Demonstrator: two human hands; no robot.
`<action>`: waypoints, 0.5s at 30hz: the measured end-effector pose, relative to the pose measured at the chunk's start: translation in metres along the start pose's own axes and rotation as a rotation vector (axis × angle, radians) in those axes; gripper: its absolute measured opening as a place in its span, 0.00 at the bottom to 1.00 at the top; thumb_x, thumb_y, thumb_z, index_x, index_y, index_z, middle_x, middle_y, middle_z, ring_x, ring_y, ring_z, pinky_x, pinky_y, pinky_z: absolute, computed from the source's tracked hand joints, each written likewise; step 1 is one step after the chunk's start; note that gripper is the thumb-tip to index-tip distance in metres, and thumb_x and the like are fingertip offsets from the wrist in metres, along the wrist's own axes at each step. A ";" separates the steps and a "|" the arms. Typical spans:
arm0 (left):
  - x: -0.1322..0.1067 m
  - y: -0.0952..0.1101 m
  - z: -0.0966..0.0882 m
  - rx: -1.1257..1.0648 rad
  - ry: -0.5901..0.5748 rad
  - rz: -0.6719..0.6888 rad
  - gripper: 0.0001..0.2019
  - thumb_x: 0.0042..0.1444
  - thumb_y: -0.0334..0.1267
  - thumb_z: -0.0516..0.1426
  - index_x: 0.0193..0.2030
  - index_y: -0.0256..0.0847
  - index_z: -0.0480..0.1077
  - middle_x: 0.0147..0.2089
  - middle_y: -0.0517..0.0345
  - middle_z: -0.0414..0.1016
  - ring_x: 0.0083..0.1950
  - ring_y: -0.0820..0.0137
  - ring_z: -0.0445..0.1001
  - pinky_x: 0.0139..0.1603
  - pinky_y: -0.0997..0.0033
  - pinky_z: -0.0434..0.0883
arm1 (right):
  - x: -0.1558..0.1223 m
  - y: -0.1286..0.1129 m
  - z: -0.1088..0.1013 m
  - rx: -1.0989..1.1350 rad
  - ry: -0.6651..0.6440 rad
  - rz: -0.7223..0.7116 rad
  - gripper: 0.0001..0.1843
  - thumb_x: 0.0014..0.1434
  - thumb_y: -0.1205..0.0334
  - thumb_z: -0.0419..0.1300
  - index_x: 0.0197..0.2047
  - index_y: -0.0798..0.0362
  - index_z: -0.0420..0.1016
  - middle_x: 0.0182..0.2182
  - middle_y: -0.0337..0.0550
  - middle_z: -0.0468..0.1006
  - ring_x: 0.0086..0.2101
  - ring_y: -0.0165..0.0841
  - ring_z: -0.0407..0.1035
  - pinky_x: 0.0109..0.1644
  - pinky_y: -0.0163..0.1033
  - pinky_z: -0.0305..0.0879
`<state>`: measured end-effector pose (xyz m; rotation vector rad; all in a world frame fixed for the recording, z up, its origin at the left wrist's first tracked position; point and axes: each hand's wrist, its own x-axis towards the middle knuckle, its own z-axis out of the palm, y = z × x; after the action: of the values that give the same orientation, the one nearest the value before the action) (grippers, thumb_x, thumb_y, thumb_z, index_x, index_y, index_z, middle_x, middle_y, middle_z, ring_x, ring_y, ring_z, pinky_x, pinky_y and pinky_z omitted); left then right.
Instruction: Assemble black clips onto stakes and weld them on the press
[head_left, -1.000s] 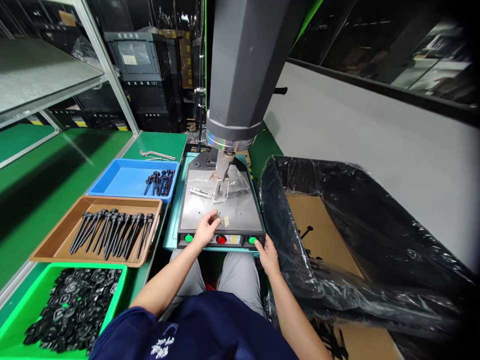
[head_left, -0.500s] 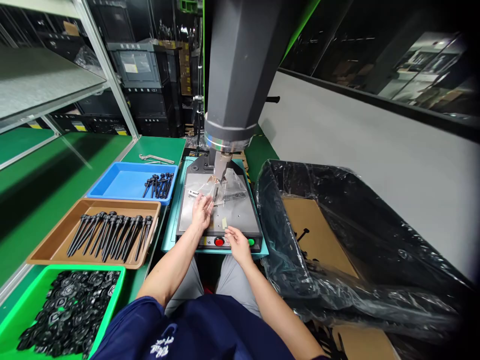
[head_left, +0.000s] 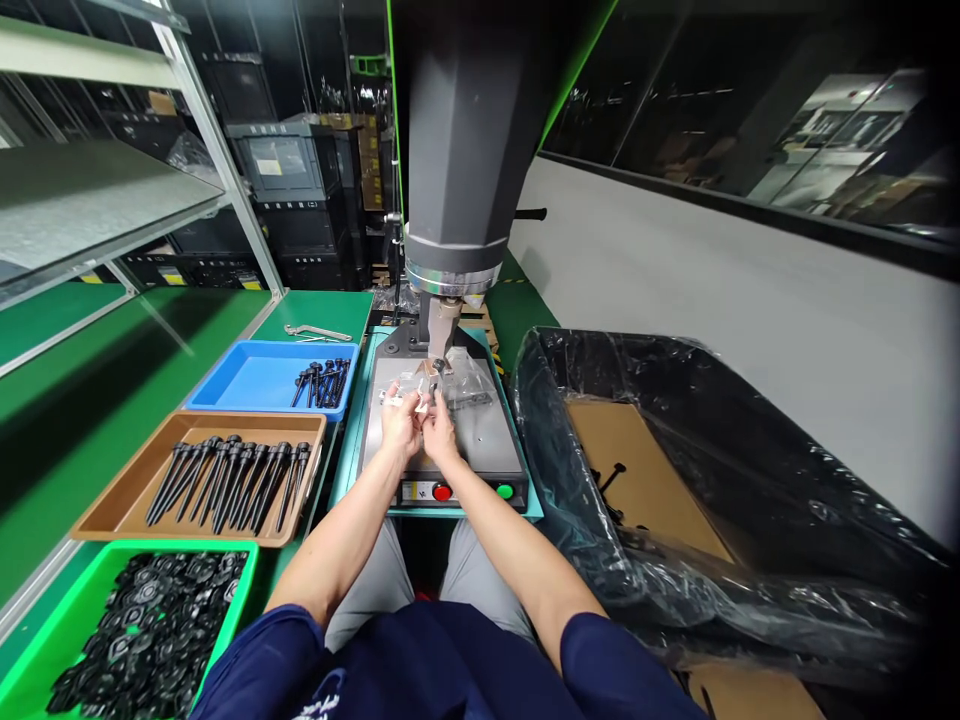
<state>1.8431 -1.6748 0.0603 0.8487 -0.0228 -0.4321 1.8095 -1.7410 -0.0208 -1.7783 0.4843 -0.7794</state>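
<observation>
Below the metal tip point(head_left: 442, 325) of a grey press-like machine point(head_left: 457, 200), my two hands meet over the metal work plate point(head_left: 469, 455). The fingers of my right hand point(head_left: 441, 432) close on a black stemmed part point(head_left: 439, 370), its round head up near the tip. Beside it, my left hand point(head_left: 403, 425) has its fingers curled in, close to the right fingertips. What the left fingers pinch is too small to make out. Clear plastic film point(head_left: 469, 375) lies at the back of the plate. A red button point(head_left: 442, 492) and a green button point(head_left: 505, 492) are on its front.
To the left stand a blue tray point(head_left: 240, 373) and a brown tray point(head_left: 124, 490), both with black stemmed parts, and a green bin point(head_left: 251, 560) of black round pieces. A wrench point(head_left: 319, 332) lies behind them. At right is a plastic-lined box point(head_left: 555, 450) with cardboard inside.
My right hand has moved up and left from near the green button to meet the left hand. A black part now shows under the tip. The whole view has shifted slightly.
</observation>
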 end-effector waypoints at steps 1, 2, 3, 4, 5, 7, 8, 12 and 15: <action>0.000 0.001 0.000 0.010 -0.009 0.015 0.38 0.49 0.29 0.66 0.65 0.47 0.55 0.34 0.64 0.76 0.34 0.72 0.79 0.41 0.71 0.76 | 0.006 0.000 -0.002 -0.012 0.069 -0.006 0.31 0.61 0.61 0.51 0.68 0.55 0.59 0.38 0.47 0.78 0.39 0.40 0.74 0.49 0.48 0.70; 0.000 0.001 0.000 0.017 -0.018 0.027 0.39 0.48 0.30 0.66 0.65 0.47 0.55 0.33 0.64 0.76 0.34 0.72 0.79 0.42 0.70 0.76 | 0.011 -0.001 -0.006 -0.034 0.130 -0.015 0.32 0.62 0.60 0.50 0.69 0.55 0.56 0.41 0.48 0.77 0.42 0.40 0.73 0.52 0.50 0.69; 0.000 0.001 0.000 0.023 -0.028 0.034 0.40 0.47 0.30 0.67 0.65 0.46 0.55 0.33 0.64 0.76 0.34 0.72 0.79 0.43 0.70 0.75 | 0.017 -0.002 -0.010 -0.062 0.186 -0.034 0.32 0.63 0.59 0.50 0.69 0.54 0.56 0.44 0.50 0.75 0.46 0.41 0.72 0.55 0.51 0.67; 0.000 0.001 0.001 0.028 -0.037 0.039 0.40 0.47 0.31 0.68 0.65 0.46 0.55 0.33 0.64 0.76 0.34 0.72 0.79 0.44 0.69 0.75 | 0.023 -0.004 -0.014 -0.093 0.239 -0.067 0.32 0.63 0.57 0.50 0.69 0.54 0.57 0.48 0.53 0.73 0.50 0.43 0.69 0.58 0.53 0.65; 0.000 0.001 0.002 0.033 -0.045 0.043 0.41 0.47 0.32 0.68 0.65 0.46 0.54 0.34 0.63 0.76 0.34 0.72 0.79 0.44 0.68 0.75 | 0.029 -0.005 -0.018 -0.122 0.282 -0.105 0.31 0.63 0.56 0.51 0.68 0.55 0.59 0.52 0.56 0.70 0.55 0.45 0.66 0.61 0.55 0.62; 0.002 0.001 0.004 0.040 -0.050 0.047 0.41 0.47 0.32 0.68 0.66 0.45 0.54 0.34 0.62 0.77 0.34 0.72 0.79 0.45 0.68 0.74 | 0.041 -0.010 -0.024 -0.160 0.312 -0.173 0.30 0.63 0.53 0.52 0.66 0.55 0.62 0.59 0.59 0.63 0.61 0.48 0.58 0.64 0.57 0.57; 0.003 0.001 0.006 0.038 -0.049 0.050 0.42 0.47 0.32 0.68 0.67 0.45 0.54 0.34 0.62 0.77 0.34 0.72 0.79 0.45 0.68 0.74 | 0.048 -0.012 -0.026 -0.170 0.303 -0.199 0.30 0.63 0.52 0.52 0.65 0.56 0.63 0.61 0.60 0.61 0.62 0.49 0.56 0.65 0.57 0.56; 0.007 0.003 0.012 0.037 -0.067 0.059 0.43 0.47 0.32 0.68 0.68 0.44 0.53 0.33 0.63 0.77 0.34 0.72 0.79 0.43 0.70 0.74 | 0.070 -0.020 -0.026 -0.187 0.240 -0.249 0.26 0.63 0.51 0.54 0.60 0.54 0.70 0.59 0.57 0.65 0.61 0.47 0.59 0.66 0.55 0.56; 0.008 0.006 0.015 0.033 -0.081 0.061 0.43 0.47 0.32 0.68 0.68 0.44 0.53 0.34 0.62 0.78 0.34 0.72 0.79 0.43 0.70 0.74 | 0.084 -0.021 -0.023 -0.170 0.214 -0.215 0.23 0.60 0.52 0.58 0.55 0.56 0.75 0.55 0.56 0.71 0.57 0.45 0.63 0.65 0.53 0.57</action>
<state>1.8503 -1.6849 0.0736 0.8600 -0.1312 -0.4092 1.8506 -1.8047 0.0265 -1.9352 0.5185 -1.1148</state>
